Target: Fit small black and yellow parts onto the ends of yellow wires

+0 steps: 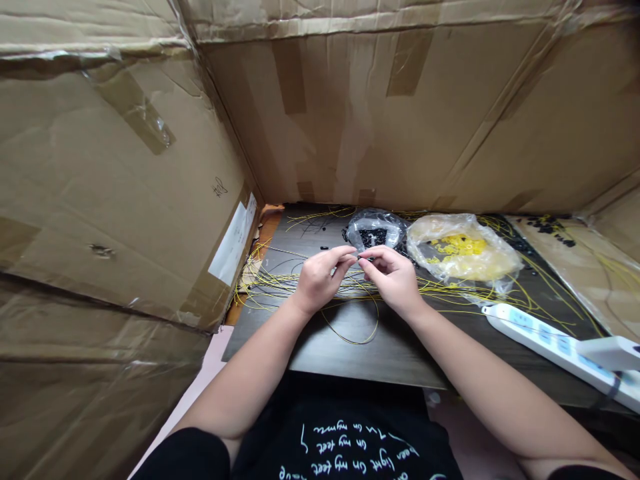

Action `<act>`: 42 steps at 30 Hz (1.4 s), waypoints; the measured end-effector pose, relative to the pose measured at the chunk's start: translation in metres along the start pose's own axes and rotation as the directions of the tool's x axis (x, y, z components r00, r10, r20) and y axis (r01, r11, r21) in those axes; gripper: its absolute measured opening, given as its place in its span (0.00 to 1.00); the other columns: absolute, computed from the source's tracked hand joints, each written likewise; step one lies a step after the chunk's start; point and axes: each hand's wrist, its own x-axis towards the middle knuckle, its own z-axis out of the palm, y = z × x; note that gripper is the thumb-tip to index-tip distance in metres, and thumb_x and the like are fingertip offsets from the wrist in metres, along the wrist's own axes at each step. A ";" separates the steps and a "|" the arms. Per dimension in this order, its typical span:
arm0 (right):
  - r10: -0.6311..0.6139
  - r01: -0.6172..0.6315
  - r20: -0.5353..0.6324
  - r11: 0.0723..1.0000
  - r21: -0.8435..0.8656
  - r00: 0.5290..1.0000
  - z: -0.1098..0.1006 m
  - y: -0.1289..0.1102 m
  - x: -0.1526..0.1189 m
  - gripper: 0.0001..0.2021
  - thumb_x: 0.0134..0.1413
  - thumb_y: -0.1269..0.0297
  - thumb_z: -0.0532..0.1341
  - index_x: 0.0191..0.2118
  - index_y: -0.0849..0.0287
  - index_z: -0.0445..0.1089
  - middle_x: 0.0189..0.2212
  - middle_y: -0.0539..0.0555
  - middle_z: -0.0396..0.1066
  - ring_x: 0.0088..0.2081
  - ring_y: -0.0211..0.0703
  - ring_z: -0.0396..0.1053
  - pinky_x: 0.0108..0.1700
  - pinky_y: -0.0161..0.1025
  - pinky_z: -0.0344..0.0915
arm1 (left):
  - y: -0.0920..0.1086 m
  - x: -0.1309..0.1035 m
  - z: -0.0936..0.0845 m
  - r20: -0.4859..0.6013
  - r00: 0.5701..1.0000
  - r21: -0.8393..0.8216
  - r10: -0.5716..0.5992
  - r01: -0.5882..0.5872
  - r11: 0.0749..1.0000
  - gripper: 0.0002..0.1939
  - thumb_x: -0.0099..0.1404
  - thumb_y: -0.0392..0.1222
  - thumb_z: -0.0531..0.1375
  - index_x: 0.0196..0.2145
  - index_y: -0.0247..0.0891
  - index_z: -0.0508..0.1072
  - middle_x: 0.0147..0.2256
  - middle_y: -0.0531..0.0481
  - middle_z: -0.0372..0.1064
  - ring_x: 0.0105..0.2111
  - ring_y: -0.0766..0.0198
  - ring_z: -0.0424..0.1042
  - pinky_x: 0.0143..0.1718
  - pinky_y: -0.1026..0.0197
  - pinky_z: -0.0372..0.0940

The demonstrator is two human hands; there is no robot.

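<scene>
Over the middle of the dark table, my left hand (pixel 323 277) and my right hand (pixel 394 277) meet at the fingertips. Both are pinched closed around a tiny black piece (pixel 359 259), mostly covered by the fingers. Long thin yellow wires (pixel 280 283) run across the table beneath both hands, and one loops toward the front edge. Just behind my hands sits a clear plastic bag (pixel 400 227) of small black parts. To its right lies an open plastic bag (pixel 493 263) holding small yellow parts.
Cardboard walls (pixel 375 120) enclose the table (pixel 310 347) at the back and sides. A white power strip (pixel 547 347) with a plug lies at the right. Loose black parts (pixel 550 227) rest on cardboard at the back right. More yellow wires spread toward the right.
</scene>
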 end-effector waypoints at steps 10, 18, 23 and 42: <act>-0.033 0.034 0.022 0.999 -0.035 0.999 -0.003 0.001 0.002 0.11 0.59 0.56 0.62 0.40 0.58 0.74 0.38 0.55 0.72 0.27 0.35 0.67 0.29 0.36 0.66 | 0.000 0.000 0.001 -0.004 1.000 0.049 0.021 -0.021 0.999 0.06 0.67 0.38 0.61 0.42 0.38 0.71 0.35 0.51 0.77 0.33 0.68 0.77 0.38 0.67 0.69; 0.036 -0.039 0.083 0.998 0.041 0.996 -0.002 0.004 0.002 0.12 0.59 0.54 0.62 0.41 0.57 0.73 0.36 0.54 0.72 0.26 0.35 0.68 0.29 0.36 0.68 | 0.001 0.000 0.000 0.006 1.000 0.079 0.031 -0.031 0.996 0.03 0.67 0.38 0.61 0.39 0.38 0.71 0.32 0.51 0.77 0.31 0.67 0.76 0.36 0.66 0.68; 0.063 -0.065 0.077 0.997 0.035 0.995 -0.001 0.003 0.001 0.13 0.58 0.53 0.62 0.41 0.58 0.73 0.35 0.54 0.73 0.24 0.35 0.67 0.27 0.36 0.68 | -0.002 -0.001 0.002 0.036 0.997 -0.024 -0.063 0.064 0.998 0.07 0.68 0.40 0.60 0.43 0.39 0.70 0.35 0.51 0.78 0.35 0.67 0.78 0.39 0.65 0.70; 0.111 -0.111 0.038 0.994 0.022 0.993 0.000 0.008 0.004 0.15 0.57 0.51 0.63 0.41 0.58 0.74 0.25 0.50 0.69 0.22 0.35 0.63 0.25 0.34 0.62 | -0.003 0.003 0.000 0.150 0.982 0.042 -0.112 0.107 0.993 0.07 0.69 0.39 0.56 0.34 0.37 0.72 0.29 0.50 0.71 0.29 0.66 0.70 0.34 0.63 0.64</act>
